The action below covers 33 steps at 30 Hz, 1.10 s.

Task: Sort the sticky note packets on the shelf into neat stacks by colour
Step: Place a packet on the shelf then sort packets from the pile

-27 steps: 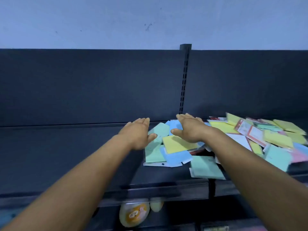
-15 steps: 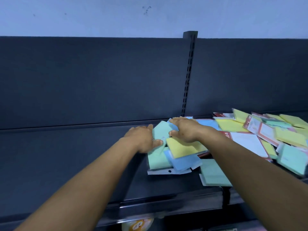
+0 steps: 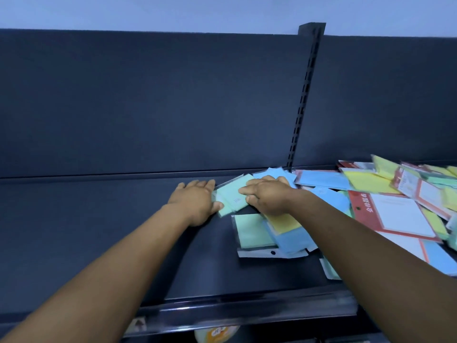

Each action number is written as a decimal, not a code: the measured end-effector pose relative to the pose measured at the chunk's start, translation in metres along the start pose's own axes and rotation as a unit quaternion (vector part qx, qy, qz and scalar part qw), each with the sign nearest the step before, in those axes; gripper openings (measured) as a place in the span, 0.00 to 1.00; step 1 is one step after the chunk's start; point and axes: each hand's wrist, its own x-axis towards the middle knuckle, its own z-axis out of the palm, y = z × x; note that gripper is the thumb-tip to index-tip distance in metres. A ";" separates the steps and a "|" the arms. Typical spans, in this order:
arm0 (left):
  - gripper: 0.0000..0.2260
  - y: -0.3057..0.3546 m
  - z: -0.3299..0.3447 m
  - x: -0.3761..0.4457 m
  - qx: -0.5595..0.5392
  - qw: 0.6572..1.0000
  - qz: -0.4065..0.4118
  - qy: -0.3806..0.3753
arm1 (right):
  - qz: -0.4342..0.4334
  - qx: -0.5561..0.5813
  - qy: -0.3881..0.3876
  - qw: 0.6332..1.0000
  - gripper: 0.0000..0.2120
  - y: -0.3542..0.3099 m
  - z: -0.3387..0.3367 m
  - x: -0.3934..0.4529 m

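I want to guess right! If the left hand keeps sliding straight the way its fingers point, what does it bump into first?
Probably the shelf's dark back panel. The left hand points toward it over bare shelf, with the green packet beside it.

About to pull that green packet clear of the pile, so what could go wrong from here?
The green packet is held between the left hand and right hand; its slick wrapper may slip. The right forearm crosses the loose pile and could nudge the packets near the shelf's front edge off.

Head view – close, looking down at shelf (image 3: 99, 243)
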 end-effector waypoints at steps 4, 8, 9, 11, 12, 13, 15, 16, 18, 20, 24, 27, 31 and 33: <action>0.36 -0.005 0.013 -0.005 -0.024 0.999 -0.004 -0.020 | 0.005 -0.028 -0.005 1.000 0.21 -0.015 0.004 0.006; 0.32 -0.021 0.013 -0.001 -0.052 0.998 -0.020 0.010 | 0.033 -0.042 0.024 0.998 0.18 -0.012 0.004 0.017; 0.31 -0.025 0.012 -0.001 -0.058 0.998 -0.026 0.012 | 0.047 -0.043 0.032 0.997 0.17 -0.008 0.003 0.019; 0.33 -0.029 0.011 -0.001 -0.070 0.997 -0.040 -0.002 | 0.076 -0.048 0.033 0.995 0.15 0.000 0.001 0.020; 0.34 -0.028 0.011 -0.001 -0.079 0.996 -0.044 -0.006 | 0.087 -0.053 0.031 0.994 0.15 0.002 0.001 0.021; 0.35 -0.027 0.011 0.000 -0.092 0.995 -0.044 -0.007 | 0.095 -0.058 0.028 0.993 0.15 0.004 0.001 0.021; 0.37 -0.022 0.012 0.004 -0.125 0.991 -0.037 0.002 | 0.101 -0.054 0.025 0.993 0.11 0.004 0.002 0.025; 0.37 -0.020 0.013 0.006 -0.140 0.989 -0.038 0.003 | 0.100 -0.042 0.025 0.994 0.07 0.004 0.003 0.027; 0.39 -0.019 0.014 0.011 -0.156 0.987 -0.043 -0.012 | 0.094 -0.015 0.021 0.995 0.05 0.005 0.004 0.029; 0.41 -0.021 0.013 0.013 -0.176 0.983 -0.048 -0.026 | 0.086 0.007 0.015 0.996 0.07 0.005 0.004 0.032; 0.46 -0.030 0.012 0.017 -0.297 0.953 -0.061 -0.005 | 0.073 0.031 0.024 0.997 0.14 -0.002 0.004 0.036; 0.51 -0.037 0.017 0.019 -0.368 0.926 -0.083 0.002 | 0.081 0.035 0.033 0.996 0.23 -0.008 0.001 0.039; 0.50 -0.033 0.013 0.014 -0.418 0.904 -0.077 0.051 | 0.108 0.103 0.088 0.985 0.27 -0.016 -0.002 0.042; 0.49 -0.031 0.009 0.009 -0.435 0.894 -0.063 0.082 | 0.126 0.157 0.111 0.973 0.28 -0.020 -0.004 0.041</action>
